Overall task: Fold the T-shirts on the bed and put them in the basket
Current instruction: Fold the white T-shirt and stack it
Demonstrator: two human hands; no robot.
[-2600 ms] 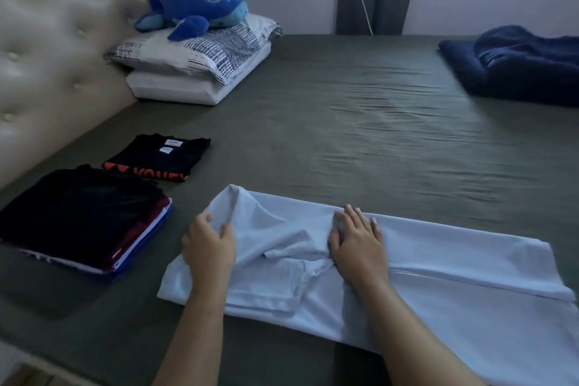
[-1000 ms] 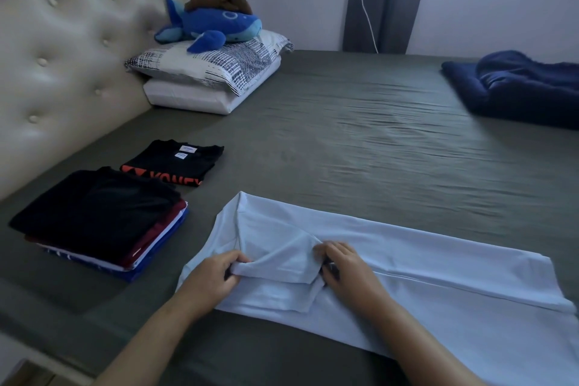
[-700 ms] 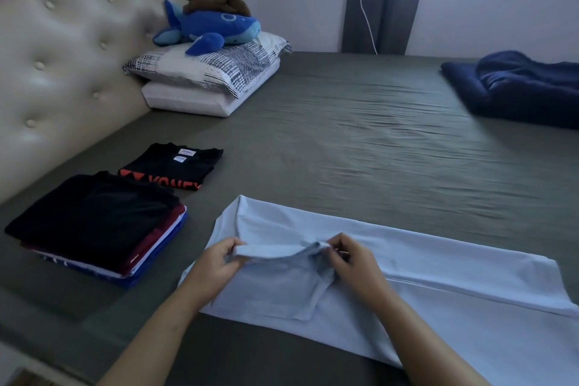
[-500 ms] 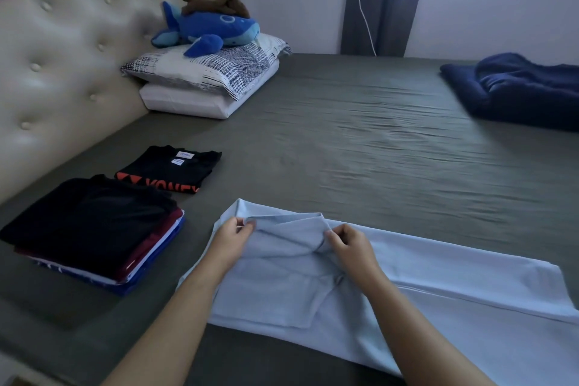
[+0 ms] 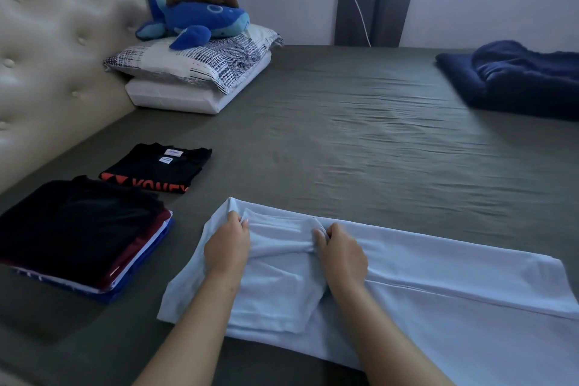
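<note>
Our left hand (image 5: 227,244) and right hand (image 5: 341,252) each pinch the folded sleeve of the pale blue T-shirt (image 5: 423,285) on the bed (image 5: 344,135). It looks light and limp, so we'd best hold it at edges and corners.

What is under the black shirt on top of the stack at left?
Under the black shirt, edges of dark red, white and blue folded garments show. Their number and fronts are covered.
</note>
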